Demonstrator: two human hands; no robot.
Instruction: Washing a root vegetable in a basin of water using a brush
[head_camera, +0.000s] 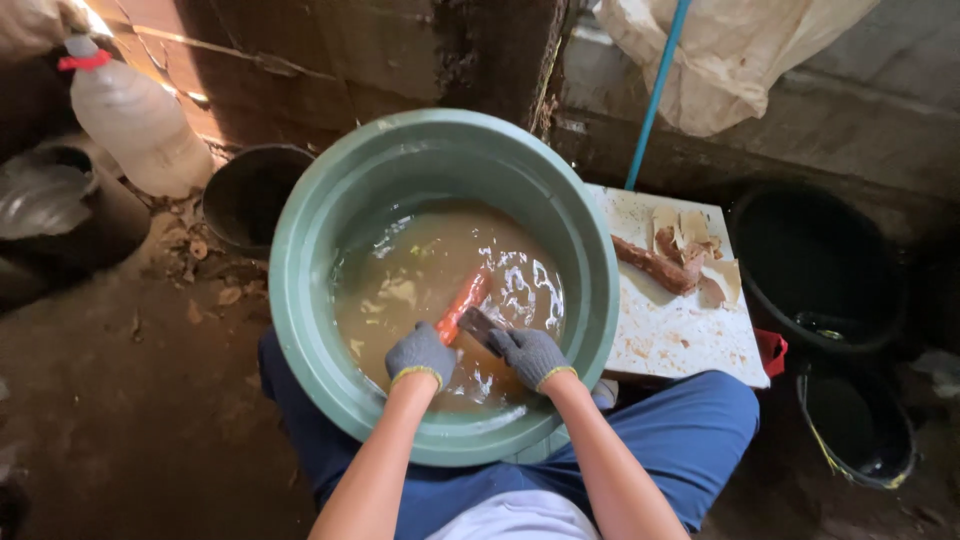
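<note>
A large green basin (300, 260) holds murky brown water with pale scraps floating in it. Both my hands wear grey knit gloves and reach into the water at the basin's near side. My left hand (420, 353) grips the lower end of a long orange-red root (462, 303) that slants up out of the water. My right hand (530, 355) holds a dark flat tool (479, 325) pressed against that root. The submerged parts of the root and tool are hidden by the cloudy water.
A white cutting board (680, 335) to the right carries a brown root (655, 267) and peel pieces. Black buckets (820, 270) stand at the right, another dark pot (250, 195) at the left. A plastic bottle (135, 115) with a red cap and a blue pole (655, 90) are behind.
</note>
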